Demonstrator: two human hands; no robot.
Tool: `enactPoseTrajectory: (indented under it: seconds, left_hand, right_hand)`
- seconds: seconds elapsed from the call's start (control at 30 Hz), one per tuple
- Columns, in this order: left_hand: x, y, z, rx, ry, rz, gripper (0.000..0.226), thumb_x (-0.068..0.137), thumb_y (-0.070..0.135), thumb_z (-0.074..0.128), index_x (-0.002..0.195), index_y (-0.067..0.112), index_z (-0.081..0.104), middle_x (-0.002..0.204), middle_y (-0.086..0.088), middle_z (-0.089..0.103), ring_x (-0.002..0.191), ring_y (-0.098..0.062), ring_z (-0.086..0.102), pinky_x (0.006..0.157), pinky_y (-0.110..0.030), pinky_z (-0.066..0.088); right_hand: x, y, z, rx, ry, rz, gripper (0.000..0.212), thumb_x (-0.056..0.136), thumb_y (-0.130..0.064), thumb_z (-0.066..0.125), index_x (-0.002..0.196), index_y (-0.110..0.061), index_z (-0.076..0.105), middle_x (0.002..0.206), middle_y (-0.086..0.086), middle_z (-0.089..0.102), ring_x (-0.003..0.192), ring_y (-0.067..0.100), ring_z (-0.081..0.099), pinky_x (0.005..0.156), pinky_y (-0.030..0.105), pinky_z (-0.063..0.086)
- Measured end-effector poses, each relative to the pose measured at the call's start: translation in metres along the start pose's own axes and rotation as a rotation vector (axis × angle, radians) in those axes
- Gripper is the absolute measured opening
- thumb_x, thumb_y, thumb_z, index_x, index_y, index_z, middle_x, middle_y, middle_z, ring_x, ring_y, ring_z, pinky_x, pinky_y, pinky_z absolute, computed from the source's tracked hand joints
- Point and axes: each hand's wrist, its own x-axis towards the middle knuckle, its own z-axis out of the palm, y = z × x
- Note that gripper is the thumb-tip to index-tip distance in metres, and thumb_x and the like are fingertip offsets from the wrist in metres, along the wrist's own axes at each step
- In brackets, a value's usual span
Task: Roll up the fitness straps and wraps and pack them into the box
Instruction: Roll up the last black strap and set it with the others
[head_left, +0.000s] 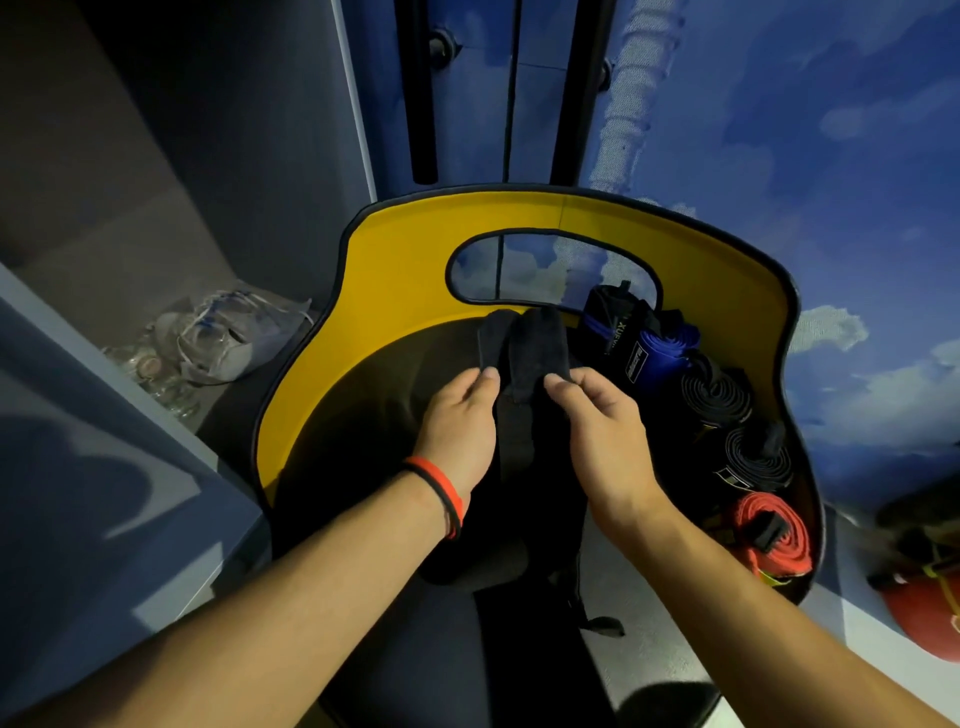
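Note:
A yellow-walled box (395, 244) with a handle cut-out stands open in front of me. Over its dark floor I hold a black wrap (524, 353). My left hand (460, 421) pinches its left edge and my right hand (597, 415) pinches its right edge, while the rest hangs down between my forearms. Along the box's right side lie rolled pieces: a black-and-blue wrap (613, 332), a blue roll (662, 351), two black rolled straps (714, 397) (756, 460) and a red rolled strap (769, 535).
A grey ledge (104, 467) runs along the left. Clear plastic packaging (228, 338) lies in the corner beside the box. A blue cloud-patterned surface (831, 208) fills the right side. A red round object (924, 608) sits at the far right edge.

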Motion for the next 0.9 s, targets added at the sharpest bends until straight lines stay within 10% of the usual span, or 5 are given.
enactPoseTrajectory:
  seconds: [0.47, 0.77, 0.9]
  left_hand:
    - [0.016, -0.009, 0.003, -0.303, -0.031, -0.285, 0.045, 0.079, 0.048, 0.062, 0.116, 0.024, 0.073, 0.111, -0.009, 0.075, 0.103, -0.032, 0.072, 0.096, -0.055, 0.054]
    - [0.013, -0.003, 0.005, -0.288, -0.081, -0.179, 0.036, 0.099, 0.043, 0.053, 0.124, 0.024, 0.069, 0.115, -0.005, 0.074, 0.108, -0.025, 0.070, 0.100, -0.049, 0.052]
    - [0.012, -0.006, 0.004, -0.213, -0.213, -0.139, 0.077, 0.074, 0.074, 0.065, 0.133, 0.025, 0.061, 0.129, -0.005, 0.068, 0.120, -0.023, 0.064, 0.105, -0.048, 0.048]
  right_hand:
    - [0.004, 0.002, -0.003, -0.084, -0.158, -0.082, 0.013, 0.099, -0.016, 0.066, 0.106, -0.020, 0.075, 0.102, 0.003, 0.077, 0.099, 0.022, 0.074, 0.096, 0.052, 0.056]
    - [0.011, -0.003, -0.009, 0.103, -0.160, 0.074, 0.026, 0.094, -0.008, 0.071, 0.108, -0.014, 0.050, 0.088, 0.014, 0.077, 0.079, 0.026, 0.076, 0.068, 0.036, 0.061]
    - [0.014, 0.003, -0.007, -0.046, -0.071, 0.036, 0.033, 0.088, -0.019, 0.081, 0.106, -0.016, 0.054, 0.084, 0.007, 0.071, 0.070, 0.017, 0.071, 0.059, 0.026, 0.053]
